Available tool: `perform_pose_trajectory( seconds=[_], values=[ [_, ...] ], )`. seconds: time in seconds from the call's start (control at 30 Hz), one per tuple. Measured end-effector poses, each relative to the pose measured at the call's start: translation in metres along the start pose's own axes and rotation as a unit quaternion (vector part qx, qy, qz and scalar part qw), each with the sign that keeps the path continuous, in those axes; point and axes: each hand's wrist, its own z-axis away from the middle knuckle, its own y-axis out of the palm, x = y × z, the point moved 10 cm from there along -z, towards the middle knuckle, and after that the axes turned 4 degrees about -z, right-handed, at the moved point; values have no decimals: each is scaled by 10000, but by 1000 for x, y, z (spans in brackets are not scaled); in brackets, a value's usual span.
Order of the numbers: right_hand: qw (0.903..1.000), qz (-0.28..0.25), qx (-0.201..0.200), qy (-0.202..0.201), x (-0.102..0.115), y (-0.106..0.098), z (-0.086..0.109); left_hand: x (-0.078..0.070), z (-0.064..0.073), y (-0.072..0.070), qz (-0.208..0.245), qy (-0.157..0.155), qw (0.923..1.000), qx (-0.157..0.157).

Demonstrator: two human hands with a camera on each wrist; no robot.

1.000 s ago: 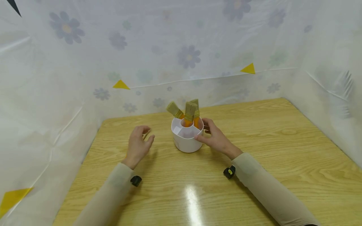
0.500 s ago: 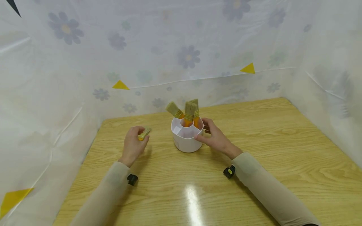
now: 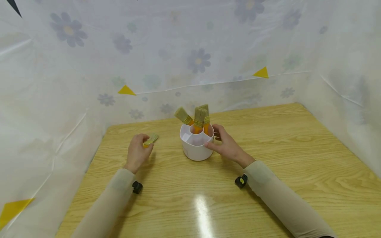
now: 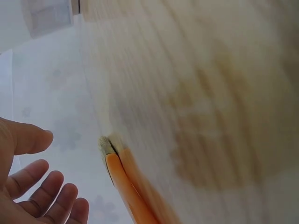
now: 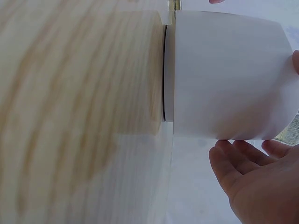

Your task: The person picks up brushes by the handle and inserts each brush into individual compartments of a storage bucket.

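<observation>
A paintbrush [image 3: 152, 139] with pale bristles lies on the wooden table at the left, its orange handle [image 4: 124, 186] showing in the left wrist view. Beside it is my left hand [image 3: 138, 151], fingers loosely spread and apart from the brush in the left wrist view. A round white divided holder [image 3: 197, 152] stands upright mid-table. My right hand [image 3: 227, 145] grips its right side, thumb at the front rim and fingertips [image 5: 225, 145] against the wall. Three paintbrushes [image 3: 198, 118] stand in the holder bristles up, one leaning left.
The wooden table [image 3: 282, 145] runs back to a flowered plastic sheet [image 3: 178, 46], with more sheeting at both sides. Yellow triangular markers [image 3: 127, 90] are stuck on the sheeting. A small black device [image 3: 241, 181] sits at each wrist.
My left hand has drawn back leftward. The paintbrush by its fingers, seen edge-on at first, now shows its flat bristles. The right hand and the holder stay in place.
</observation>
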Motion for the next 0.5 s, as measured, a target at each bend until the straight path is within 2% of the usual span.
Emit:
perform_pose_trajectory(
  seconds=[0.23, 0.5],
  values=[
    [10000, -27, -1, -5, 1, 0, 0, 12, -2, 4, -256, -346, 9986, 293],
    [10000, -45, 23, 17, -1, 0, 1, 18, -3, 5, -393, -519, 9965, 530]
  ],
)
